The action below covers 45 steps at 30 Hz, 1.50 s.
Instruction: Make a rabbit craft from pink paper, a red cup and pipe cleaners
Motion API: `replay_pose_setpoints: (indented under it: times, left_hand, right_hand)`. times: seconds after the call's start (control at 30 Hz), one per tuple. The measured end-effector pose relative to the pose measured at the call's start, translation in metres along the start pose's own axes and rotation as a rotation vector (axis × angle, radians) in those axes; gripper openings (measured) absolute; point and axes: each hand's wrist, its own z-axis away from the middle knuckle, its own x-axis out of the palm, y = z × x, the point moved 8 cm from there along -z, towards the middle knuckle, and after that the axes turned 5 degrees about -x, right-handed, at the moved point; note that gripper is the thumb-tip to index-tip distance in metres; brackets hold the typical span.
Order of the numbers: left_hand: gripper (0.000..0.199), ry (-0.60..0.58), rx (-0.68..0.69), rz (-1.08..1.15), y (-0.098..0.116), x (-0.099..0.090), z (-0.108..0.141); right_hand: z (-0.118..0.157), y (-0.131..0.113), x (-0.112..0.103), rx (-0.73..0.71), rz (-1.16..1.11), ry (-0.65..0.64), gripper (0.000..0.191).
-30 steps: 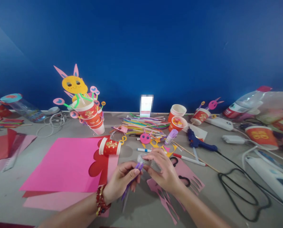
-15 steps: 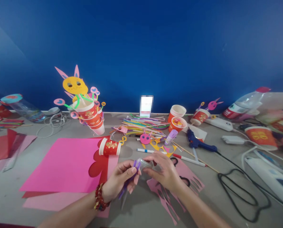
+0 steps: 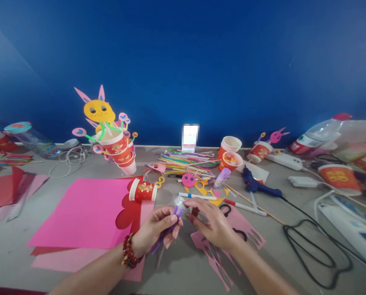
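My left hand, with a red bead bracelet at the wrist, is closed around thin purple sticks that look like straws. A pale thin shape shows below that hand, too blurred to name. Just above the upper stick ends is a clear roll that looks like tape. My right hand is curled, its fingertips at the right edge of this roll. Pink cut paper and black-handled scissors lie beneath and beside my right forearm.
Pink and red paper sheets and a tipped red cup lie left. Behind are coloured sticks, a bunny-faced cup stack, a glue stick and a marker. A blue glue gun trails its black cord right.
The clear roll has moved up and left, nearer the tops of the purple sticks. My hands stay close together, and the camera view has shifted slightly.
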Motion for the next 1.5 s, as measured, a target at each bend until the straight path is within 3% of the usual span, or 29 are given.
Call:
replay_pose_setpoints:
  times: [0.3,0.5,1.17,1.5]
  left_hand:
    - [0.031,0.005,-0.151,-0.114,-0.008,0.001,0.0]
    - [0.033,-0.054,-0.243,-0.145,-0.014,0.005,0.002]
    - [0.034,-0.098,-0.296,-0.205,-0.017,0.005,0.0]
    - [0.035,-0.065,-0.221,-0.237,-0.013,0.001,0.0]
  right_hand:
    - [-0.003,0.002,-0.002,-0.044,-0.009,-0.043,0.025]
    - [-0.003,0.001,-0.004,-0.074,-0.025,-0.058,0.022]
    - [0.0,0.01,-0.001,-0.086,-0.131,-0.063,0.022]
    - [-0.003,0.01,-0.001,-0.025,-0.157,-0.087,0.021]
